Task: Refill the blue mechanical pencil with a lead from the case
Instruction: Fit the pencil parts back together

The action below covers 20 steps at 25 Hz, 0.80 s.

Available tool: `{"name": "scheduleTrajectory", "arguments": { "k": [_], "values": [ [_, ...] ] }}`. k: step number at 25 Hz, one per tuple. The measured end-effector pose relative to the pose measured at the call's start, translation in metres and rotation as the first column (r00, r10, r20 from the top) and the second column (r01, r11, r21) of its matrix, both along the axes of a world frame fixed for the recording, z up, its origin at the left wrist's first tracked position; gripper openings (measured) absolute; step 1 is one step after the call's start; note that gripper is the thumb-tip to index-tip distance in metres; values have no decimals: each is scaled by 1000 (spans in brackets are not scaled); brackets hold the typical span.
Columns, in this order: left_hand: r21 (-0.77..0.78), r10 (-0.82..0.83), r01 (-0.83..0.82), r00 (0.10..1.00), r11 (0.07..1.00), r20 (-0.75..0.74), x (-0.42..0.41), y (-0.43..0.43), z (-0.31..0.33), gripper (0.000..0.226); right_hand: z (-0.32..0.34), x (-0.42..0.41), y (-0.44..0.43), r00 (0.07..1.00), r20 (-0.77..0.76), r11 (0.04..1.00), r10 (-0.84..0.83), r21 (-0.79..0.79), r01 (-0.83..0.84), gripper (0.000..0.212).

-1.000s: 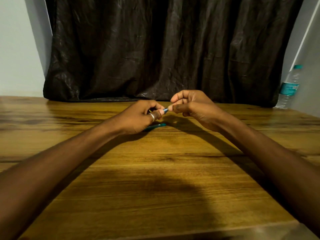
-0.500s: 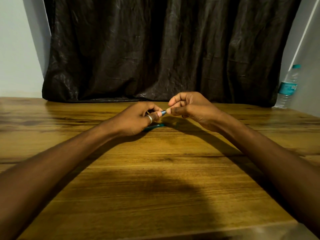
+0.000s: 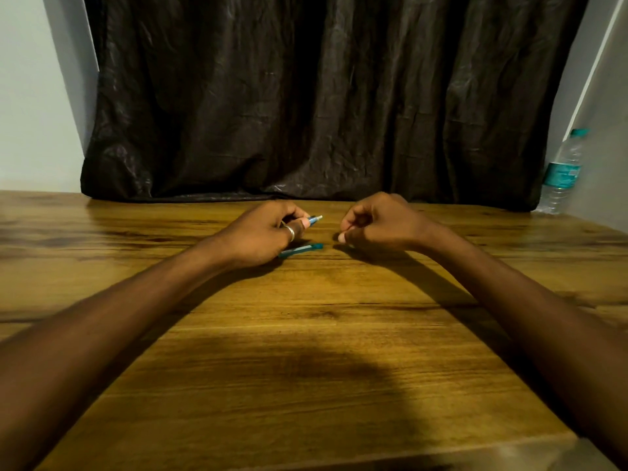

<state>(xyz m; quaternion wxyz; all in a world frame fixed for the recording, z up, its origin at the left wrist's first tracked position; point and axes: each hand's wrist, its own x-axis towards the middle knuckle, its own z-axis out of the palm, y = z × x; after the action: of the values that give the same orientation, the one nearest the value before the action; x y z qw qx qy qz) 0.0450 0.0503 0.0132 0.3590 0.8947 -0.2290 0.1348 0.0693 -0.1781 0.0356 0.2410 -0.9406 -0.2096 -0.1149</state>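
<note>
My left hand (image 3: pixel 265 232) is closed around the blue mechanical pencil (image 3: pixel 314 219). Only the pencil's short blue and pale end sticks out to the right past my thumb. A slim teal lead case (image 3: pixel 301 250) lies flat on the wooden table (image 3: pixel 306 334), partly under my left hand. My right hand (image 3: pixel 380 222) is a little to the right of the pencil end and apart from it. Its thumb and fingers are pinched together low over the table. Whether something small is held in that pinch is hidden.
A dark crumpled curtain (image 3: pixel 323 96) hangs along the table's far edge. A clear water bottle (image 3: pixel 562 171) with a teal label stands at the far right corner by the wall. Both my forearms rest across the table.
My right hand has pulled away from the pencil end, moving right and down toward the table. My left hand still holds the pencil in about the same place.
</note>
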Motion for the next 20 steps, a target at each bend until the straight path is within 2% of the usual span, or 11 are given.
{"name": "scheduleTrajectory", "arguments": {
  "k": [2, 6, 8, 10, 12, 14, 20],
  "values": [
    [7, 24, -24, 1000, 1000, 4, 0, 0, 0, 15, -2, -2, 2, 999, -36, 998, 36, -46, -37, 8],
    [6, 32, -32, 999, 999, 15, 1, -1, -1, 13, -4, -3, 3, 994, -93, 997, 59, -36, -63, 11],
    [-4, 20, -20, 1000, 1000, 5, 1, -2, 0, 14, -1, -4, 6, 988, -136, 988, 68, 147, -47, 12],
    [-18, 6, -6, 1000, 1000, 11, 0, -3, 0, 17, 4, -5, 9, 984, -142, 914, 110, 402, -45, 14],
    [-33, -12, 13, 1000, 999, 18, 0, -3, 0, 17, 6, -7, 14, 979, -129, 834, 159, 547, -63, 17],
    [-38, -23, 24, 1000, 999, 22, 0, -4, 0, 15, 5, -9, 17, 974, -127, 806, 185, 587, -76, 20],
    [-44, -30, 31, 1000, 999, 9, -2, -4, 3, 17, 5, -7, 16, 967, -163, 796, 194, 602, -59, 17]
  ]
}}
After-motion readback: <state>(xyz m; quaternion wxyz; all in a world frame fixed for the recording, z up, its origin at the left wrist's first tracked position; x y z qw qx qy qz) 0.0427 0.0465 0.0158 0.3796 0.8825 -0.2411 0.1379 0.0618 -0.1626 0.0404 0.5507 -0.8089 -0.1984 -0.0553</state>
